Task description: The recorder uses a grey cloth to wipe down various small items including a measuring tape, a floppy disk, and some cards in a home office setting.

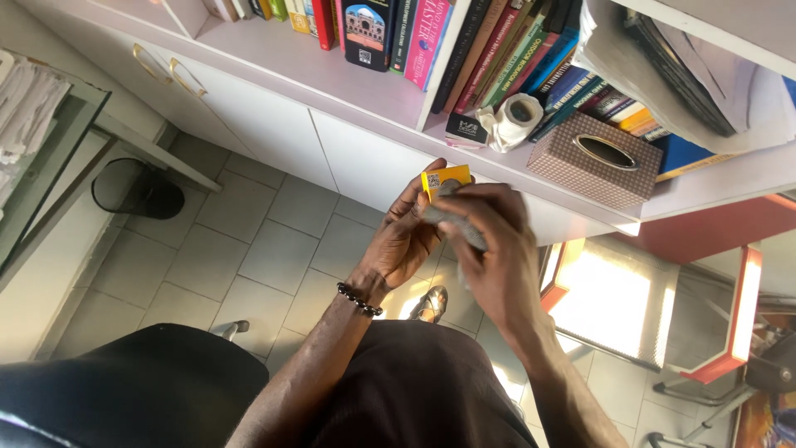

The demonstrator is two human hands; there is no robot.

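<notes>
My left hand [404,236] holds a small yellow box [446,177] upright in front of me, its top edge showing above my fingers. My right hand [489,249] is closed on a grey cloth [454,222] and presses it against the box's face. A dark bead bracelet [359,299] sits on my left wrist. Both hands hover above my lap, just below the shelf edge.
A pale shelf [332,75] ahead carries a row of books [497,50], a roll of tissue [518,116] and a brown patterned tissue box [599,158]. White cabinet doors [265,124] are beneath. A black mesh bin [133,189] stands on the tiled floor at left.
</notes>
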